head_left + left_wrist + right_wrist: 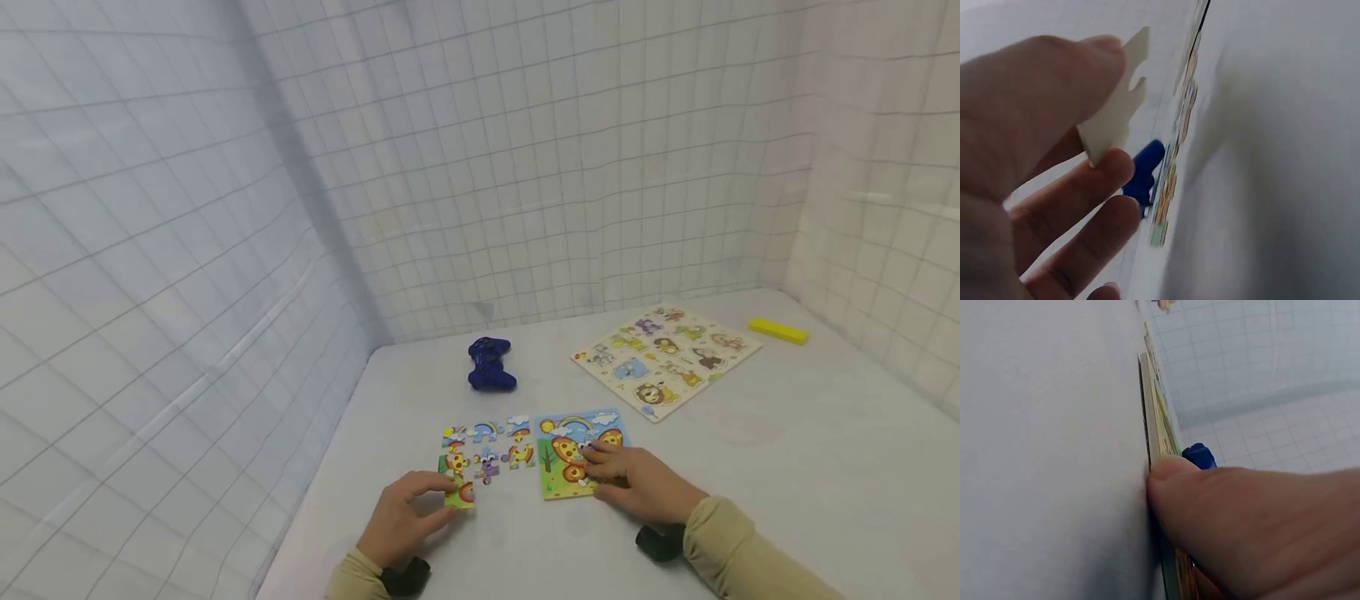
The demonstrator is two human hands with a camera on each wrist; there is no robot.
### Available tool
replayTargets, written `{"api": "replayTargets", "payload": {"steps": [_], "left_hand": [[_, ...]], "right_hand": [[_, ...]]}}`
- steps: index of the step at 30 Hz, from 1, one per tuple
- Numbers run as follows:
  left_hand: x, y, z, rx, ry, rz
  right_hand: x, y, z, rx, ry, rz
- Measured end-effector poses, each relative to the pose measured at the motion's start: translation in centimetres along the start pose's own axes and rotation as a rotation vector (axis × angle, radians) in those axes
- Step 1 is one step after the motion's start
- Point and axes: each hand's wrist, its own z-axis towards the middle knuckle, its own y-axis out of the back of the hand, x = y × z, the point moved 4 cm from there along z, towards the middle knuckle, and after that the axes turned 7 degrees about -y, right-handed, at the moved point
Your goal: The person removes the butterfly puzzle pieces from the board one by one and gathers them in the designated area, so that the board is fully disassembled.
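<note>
A jigsaw piece (464,493) with a green and red print is pinched between the thumb and fingers of my left hand (411,510). In the left wrist view that jigsaw piece (1117,112) shows its plain pale back, tilted and raised off the table. Beyond it lie several loose jigsaw pieces (487,465) in rows. My right hand (647,483) rests on the puzzle board (557,483), printed with a butterfly, sun and rainbow; its fingers cover part of the picture. The right wrist view has the thumb (1175,475) against the board's edge.
A blue game controller (491,365) lies behind the loose pieces. Further right are a wooden animal puzzle board (693,354) and a yellow bar-shaped object (778,331). White grid-patterned cloth walls (562,167) enclose the white table (750,467) at the back and sides.
</note>
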Motion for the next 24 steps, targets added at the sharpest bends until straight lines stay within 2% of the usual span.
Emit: {"api": "replayTargets", "payload": {"steps": [2, 5, 9, 12, 17, 21, 24], "left_hand": [[0.9, 0.9, -1.2, -0.006, 0.022, -0.012], [1.7, 1.3, -2.0, 0.025, 0.039, -0.037], [1.9, 1.3, -2.3, 0.077, 0.047, -0.006], [1.7, 1.3, -2.2, 0.100, 0.033, 0.040], [1.5, 1.4, -1.9, 0.126, 0.035, 0.068], [1.0, 1.3, -1.4, 0.078, 0.089, 0.093], [-0.3, 0.8, -0.1, 0.023, 0.158, 0.094]], "right_hand": [[-0.1, 0.1, 0.0, -0.003, -0.009, -0.001], [-0.1, 0.2, 0.0, -0.003, -0.016, 0.006], [0.0, 0.0, 0.0, -0.003, -0.008, 0.025], [-0.2, -0.1, -0.1, -0.013, -0.002, 0.024], [-0.3, -0.1, -0.2, -0.020, -0.005, 0.022], [-0.3, 0.0, 0.0, -0.011, -0.007, 0.025], [-0.3, -0.1, 0.1, -0.010, -0.003, 0.025]]}}
